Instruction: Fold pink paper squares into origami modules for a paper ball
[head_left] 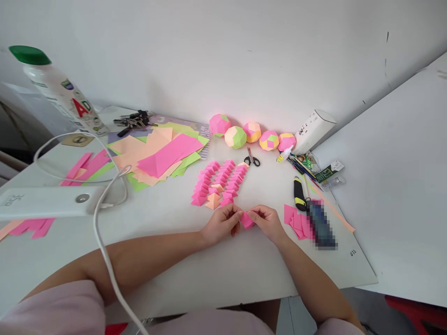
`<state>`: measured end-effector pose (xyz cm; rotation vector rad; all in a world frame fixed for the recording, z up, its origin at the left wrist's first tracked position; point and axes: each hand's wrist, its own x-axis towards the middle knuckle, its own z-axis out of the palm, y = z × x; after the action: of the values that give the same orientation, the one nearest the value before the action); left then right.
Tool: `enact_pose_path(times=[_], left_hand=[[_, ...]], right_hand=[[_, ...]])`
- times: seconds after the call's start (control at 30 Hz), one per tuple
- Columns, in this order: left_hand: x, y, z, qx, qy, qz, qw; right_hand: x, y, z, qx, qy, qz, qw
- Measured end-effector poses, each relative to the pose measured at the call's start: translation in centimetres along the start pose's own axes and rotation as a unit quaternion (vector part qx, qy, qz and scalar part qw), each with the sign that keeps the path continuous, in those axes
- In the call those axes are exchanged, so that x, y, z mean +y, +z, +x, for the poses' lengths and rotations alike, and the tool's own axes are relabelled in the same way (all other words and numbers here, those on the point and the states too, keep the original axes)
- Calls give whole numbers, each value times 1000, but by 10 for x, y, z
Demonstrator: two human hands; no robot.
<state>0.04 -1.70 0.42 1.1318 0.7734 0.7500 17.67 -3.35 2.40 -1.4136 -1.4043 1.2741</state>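
Note:
A small pink folded paper piece (247, 221) is pinched between my two hands above the table. My left hand (223, 221) grips its left side with thumb and fingers closed. On the other side, my right hand (268, 222) has its thumb and fingers closed on the same piece. Just beyond them lie three rows of folded paper units (220, 179), mostly pink with a few peach ones. To the right, flat pink paper squares (296, 222) are spread beside a blurred-out object (321, 228).
Black-handled scissors (252, 159) lie behind the rows. Several paper balls (235, 137) line the wall. Coloured sheets (160, 156), keys (134, 122), a tall bottle (63, 90) and a power bank with a white cable (52, 202) are at left. A utility knife (299, 193) is at right.

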Motion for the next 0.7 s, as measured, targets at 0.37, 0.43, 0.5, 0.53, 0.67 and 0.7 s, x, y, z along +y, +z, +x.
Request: enact_pose_path(times=[0.37,0.43,0.5,0.53,0.67,0.7], left_hand=[[4,1,-1,5,-14,-37,999],[4,0,-2,-21,-16,-21,999],[3,0,-3,-28,-21,-8,999],[2,-1,-4,-27,-24,-4,999],[-1,-3,-6,-34,-44,-3,998],[-2,-3,-6,-35,-45,4,998]], right_hand=[[-1,4,-7,46,-8,-10,999],[2,5,-7,38,-13,-2,999],[4,7,-6,23,-17,-3,1000],[4,8,-6,16,-17,-12,1000],[-8,4,-9,-64,-27,-91,993],[-13,-2,-13,-90,-41,-123,988]])
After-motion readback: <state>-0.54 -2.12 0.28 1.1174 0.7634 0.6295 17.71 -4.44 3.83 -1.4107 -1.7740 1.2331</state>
